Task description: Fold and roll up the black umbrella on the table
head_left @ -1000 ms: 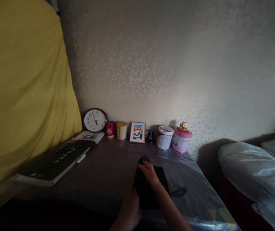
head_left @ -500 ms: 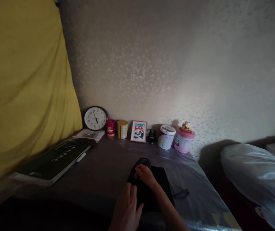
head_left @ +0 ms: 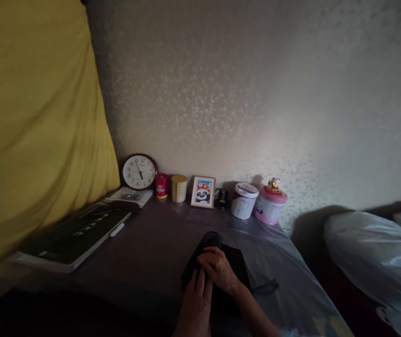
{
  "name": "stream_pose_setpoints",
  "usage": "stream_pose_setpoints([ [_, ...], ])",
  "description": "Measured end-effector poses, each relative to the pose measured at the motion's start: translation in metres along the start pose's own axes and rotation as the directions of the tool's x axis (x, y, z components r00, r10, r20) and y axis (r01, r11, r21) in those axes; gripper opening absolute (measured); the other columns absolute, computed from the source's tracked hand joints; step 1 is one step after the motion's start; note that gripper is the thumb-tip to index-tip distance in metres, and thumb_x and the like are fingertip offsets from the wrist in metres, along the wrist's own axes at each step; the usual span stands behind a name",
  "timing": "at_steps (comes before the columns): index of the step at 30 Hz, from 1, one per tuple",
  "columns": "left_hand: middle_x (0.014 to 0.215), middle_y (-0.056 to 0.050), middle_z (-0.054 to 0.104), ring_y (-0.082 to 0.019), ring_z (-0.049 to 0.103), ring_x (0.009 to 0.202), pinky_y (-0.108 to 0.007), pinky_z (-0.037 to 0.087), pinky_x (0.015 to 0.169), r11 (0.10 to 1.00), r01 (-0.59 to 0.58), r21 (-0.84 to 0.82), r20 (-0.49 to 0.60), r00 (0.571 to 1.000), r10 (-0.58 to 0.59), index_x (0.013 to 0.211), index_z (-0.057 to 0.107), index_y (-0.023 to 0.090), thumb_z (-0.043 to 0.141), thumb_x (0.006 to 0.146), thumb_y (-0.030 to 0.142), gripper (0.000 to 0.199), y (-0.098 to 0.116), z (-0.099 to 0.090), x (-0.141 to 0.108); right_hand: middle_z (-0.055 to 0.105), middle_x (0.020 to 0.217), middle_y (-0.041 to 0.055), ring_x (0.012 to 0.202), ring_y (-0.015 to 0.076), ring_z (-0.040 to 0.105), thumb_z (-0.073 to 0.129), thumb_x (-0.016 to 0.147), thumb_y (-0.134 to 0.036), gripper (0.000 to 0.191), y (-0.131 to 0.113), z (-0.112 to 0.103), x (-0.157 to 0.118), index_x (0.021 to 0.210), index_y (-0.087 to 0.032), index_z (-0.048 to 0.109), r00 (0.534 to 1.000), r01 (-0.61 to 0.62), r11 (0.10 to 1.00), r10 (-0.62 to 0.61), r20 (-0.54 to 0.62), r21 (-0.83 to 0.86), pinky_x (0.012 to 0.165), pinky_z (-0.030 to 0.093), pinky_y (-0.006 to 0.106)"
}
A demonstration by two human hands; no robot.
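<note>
A flat black cloth-like piece (head_left: 237,260), perhaps a bag, lies on the table's near part, with a dark cord loop (head_left: 266,286) beyond its right edge. On its left side is a dark item with a rounded end (head_left: 212,239); its kind is too dark to tell. My left hand (head_left: 198,295) rests on this dark item with its fingers stretched forward. Over the left fingertips bends my right hand (head_left: 219,270), its fingers curled together and touching them. Whatever lies under the right fingers is hidden.
Along the wall stand a clock (head_left: 140,172), a red can (head_left: 161,186), a yellow-lidded canister (head_left: 178,188), a panda picture frame (head_left: 203,192), a white tub (head_left: 244,201) and a pink tub (head_left: 271,206) topped by a figurine. A large green book (head_left: 70,234) lies left, beside a yellow curtain (head_left: 39,117).
My left hand has moved forward and right onto the dark item. My right hand has come slightly back and right, and the two hands now touch.
</note>
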State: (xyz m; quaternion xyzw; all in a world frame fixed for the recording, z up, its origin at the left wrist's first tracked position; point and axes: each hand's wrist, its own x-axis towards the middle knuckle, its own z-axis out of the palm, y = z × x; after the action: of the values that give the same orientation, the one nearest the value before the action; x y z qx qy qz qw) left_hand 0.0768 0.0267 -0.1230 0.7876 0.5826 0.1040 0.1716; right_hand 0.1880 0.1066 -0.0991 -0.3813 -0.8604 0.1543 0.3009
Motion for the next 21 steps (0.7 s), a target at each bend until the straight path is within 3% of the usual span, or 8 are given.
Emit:
stream_pose_setpoints([
  [6,0.149,-0.013,0.007,-0.036,0.013,0.136,-0.047,0.022,0.109,0.996,0.081,0.042,0.071,0.994,-0.084,0.14,0.02,0.013,0.056,0.054,0.006,0.094,0.008,-0.011,0.0,0.067,0.109,0.0024,0.116,0.0198,0.048,0.036,0.093,-0.03,0.032,0.039,0.004,0.019,0.101,-0.024,0.066,0.998,0.062,0.993,-0.062,-0.001,-0.096,0.103,0.028,0.042],
  [11,0.148,-0.013,0.003,-0.036,0.012,0.136,-0.05,0.024,0.107,0.994,0.105,0.015,0.069,0.992,-0.105,0.14,0.016,0.015,0.053,0.049,0.002,0.1,0.007,-0.006,0.001,0.068,0.105,0.0026,0.11,0.0175,0.052,0.033,0.094,-0.026,0.034,0.064,0.007,0.044,0.096,-0.022,0.067,1.0,0.018,0.988,-0.016,0.02,-0.154,0.099,0.032,0.036],
  [16,0.149,-0.01,0.001,-0.036,0.012,0.136,-0.053,0.025,0.105,0.991,0.13,-0.031,0.046,0.991,-0.129,0.141,0.013,0.018,0.053,0.048,0.004,0.102,0.004,0.004,0.004,0.068,0.1,0.0027,0.1,0.0154,0.058,0.039,0.091,-0.021,0.028,0.074,0.009,0.062,0.093,-0.023,0.066,0.979,-0.199,0.958,0.205,0.011,-0.208,0.092,0.037,0.028],
  [21,0.149,-0.012,0.0,-0.034,0.009,0.136,-0.048,0.022,0.109,0.994,0.111,-0.005,0.047,0.993,-0.111,0.141,0.013,0.012,0.048,0.05,0.0,0.098,0.01,-0.003,-0.004,0.065,0.107,0.0109,0.103,0.0201,0.058,0.037,0.089,-0.022,0.03,0.08,-0.014,0.047,0.103,-0.016,0.063,0.911,-0.409,0.881,0.379,-0.163,-0.237,0.09,0.039,0.029],
])
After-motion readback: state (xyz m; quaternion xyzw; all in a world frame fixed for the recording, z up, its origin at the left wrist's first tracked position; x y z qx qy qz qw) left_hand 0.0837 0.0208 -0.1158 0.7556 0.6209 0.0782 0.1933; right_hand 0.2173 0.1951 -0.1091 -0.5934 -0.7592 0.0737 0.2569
